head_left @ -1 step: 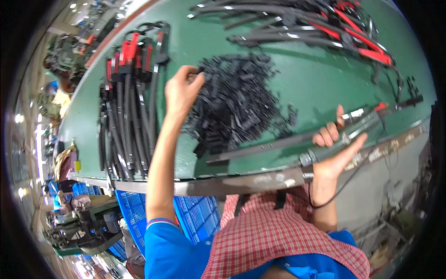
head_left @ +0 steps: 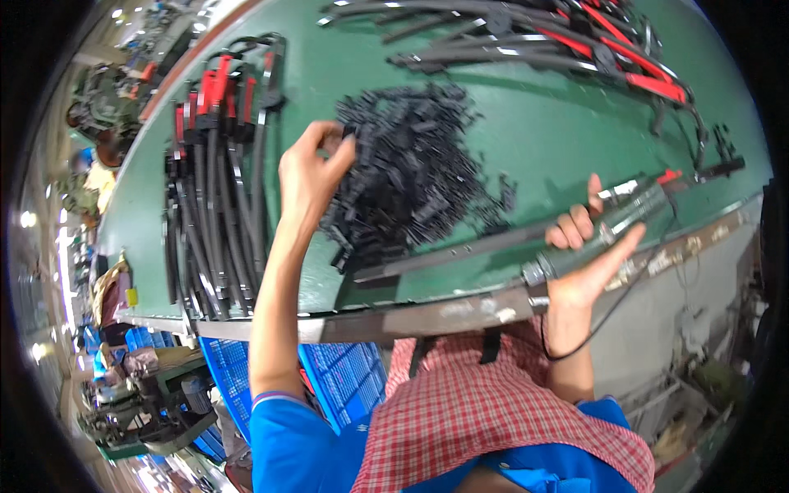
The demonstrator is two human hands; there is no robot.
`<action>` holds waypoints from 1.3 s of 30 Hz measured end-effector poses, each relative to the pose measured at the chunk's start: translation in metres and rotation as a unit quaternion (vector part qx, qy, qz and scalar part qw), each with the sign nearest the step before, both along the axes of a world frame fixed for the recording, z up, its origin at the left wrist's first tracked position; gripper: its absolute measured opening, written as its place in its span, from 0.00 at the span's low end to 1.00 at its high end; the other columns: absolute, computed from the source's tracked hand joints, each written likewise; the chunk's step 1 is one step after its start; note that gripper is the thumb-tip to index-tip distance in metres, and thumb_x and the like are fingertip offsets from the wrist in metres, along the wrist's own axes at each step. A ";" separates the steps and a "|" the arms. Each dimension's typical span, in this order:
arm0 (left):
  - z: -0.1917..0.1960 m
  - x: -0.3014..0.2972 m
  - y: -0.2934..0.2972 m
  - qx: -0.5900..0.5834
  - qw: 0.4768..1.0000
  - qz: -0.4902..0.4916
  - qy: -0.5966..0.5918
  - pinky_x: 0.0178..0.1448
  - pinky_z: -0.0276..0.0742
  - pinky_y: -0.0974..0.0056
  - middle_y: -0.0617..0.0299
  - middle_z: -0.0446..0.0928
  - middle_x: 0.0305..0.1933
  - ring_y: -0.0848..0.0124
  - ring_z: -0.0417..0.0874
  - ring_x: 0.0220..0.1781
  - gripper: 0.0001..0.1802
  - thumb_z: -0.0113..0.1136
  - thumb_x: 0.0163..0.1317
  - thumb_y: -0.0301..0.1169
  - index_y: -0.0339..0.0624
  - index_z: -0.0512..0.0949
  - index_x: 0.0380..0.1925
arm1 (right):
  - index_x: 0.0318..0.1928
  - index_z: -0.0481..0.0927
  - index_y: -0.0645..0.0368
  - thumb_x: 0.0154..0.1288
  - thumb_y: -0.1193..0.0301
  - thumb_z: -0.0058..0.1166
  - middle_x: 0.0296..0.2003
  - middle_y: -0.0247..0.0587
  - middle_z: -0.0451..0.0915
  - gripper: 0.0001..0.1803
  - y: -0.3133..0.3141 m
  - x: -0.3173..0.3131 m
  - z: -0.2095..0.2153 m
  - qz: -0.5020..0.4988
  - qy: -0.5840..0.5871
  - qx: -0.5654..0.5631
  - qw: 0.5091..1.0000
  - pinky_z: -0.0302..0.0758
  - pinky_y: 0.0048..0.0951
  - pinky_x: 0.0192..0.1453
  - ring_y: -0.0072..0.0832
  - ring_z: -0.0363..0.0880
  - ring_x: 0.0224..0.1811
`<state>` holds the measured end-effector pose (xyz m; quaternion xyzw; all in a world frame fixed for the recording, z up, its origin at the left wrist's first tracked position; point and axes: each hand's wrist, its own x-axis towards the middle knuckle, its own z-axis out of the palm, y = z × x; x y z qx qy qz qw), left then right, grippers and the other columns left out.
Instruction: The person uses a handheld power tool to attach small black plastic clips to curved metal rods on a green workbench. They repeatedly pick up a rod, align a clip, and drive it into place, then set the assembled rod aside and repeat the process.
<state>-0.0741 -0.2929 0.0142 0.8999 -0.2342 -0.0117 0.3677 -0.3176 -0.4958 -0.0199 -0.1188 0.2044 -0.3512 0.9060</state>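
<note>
My left hand [head_left: 308, 177] is closed in a pinch at the left edge of a heap of small black plastic pieces [head_left: 411, 164]. A small black piece [head_left: 349, 131] shows between its thumb and forefinger. On the right, near the table's front edge, my right hand [head_left: 588, 246] is wrapped round a grey cylindrical hand tool [head_left: 604, 238] with a black cord. Just beyond the tool lies a long dark bar [head_left: 460, 253], reaching from the heap toward the right; whether my right fingers also touch it I cannot tell.
A bundle of black bars with red parts [head_left: 218, 181] lies on the left of the green table [head_left: 312, 66]. More such bars [head_left: 509, 49] lie at the far side. Blue plastic crates [head_left: 345, 382] stand below the front edge [head_left: 394, 322].
The whole view has shifted slightly, with the scene sitting a little further left. My left hand stays pinched beside the heap, and my right hand keeps its hold on the tool.
</note>
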 end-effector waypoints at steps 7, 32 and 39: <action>-0.050 -0.137 -0.001 -0.065 0.962 -0.240 -0.111 0.39 0.74 0.59 0.55 0.76 0.34 0.57 0.76 0.35 0.15 0.67 0.45 0.23 0.38 0.75 0.35 | 0.57 0.70 0.57 0.62 0.31 0.33 0.21 0.29 0.61 0.43 0.002 0.001 -0.003 0.011 -0.006 -0.029 0.999 0.61 0.26 0.27 0.21 0.58 0.21; -0.078 -0.133 0.002 -0.134 0.951 -0.279 -0.018 0.44 0.77 0.57 0.52 0.76 0.41 0.54 0.79 0.42 0.12 0.61 0.55 0.26 0.35 0.73 0.38 | 0.67 0.55 0.62 0.46 0.27 0.50 0.23 0.37 0.71 0.61 0.053 0.049 0.046 0.216 -0.101 -0.582 0.777 0.71 0.33 0.27 0.29 0.72 0.22; -0.077 -0.131 0.004 -0.129 0.949 -0.286 -0.017 0.45 0.78 0.58 0.52 0.77 0.41 0.55 0.79 0.42 0.12 0.62 0.55 0.27 0.35 0.74 0.38 | 0.67 0.56 0.65 0.50 0.31 0.54 0.24 0.37 0.72 0.57 0.036 0.076 0.032 0.291 -0.217 -0.411 0.836 0.71 0.33 0.28 0.29 0.74 0.24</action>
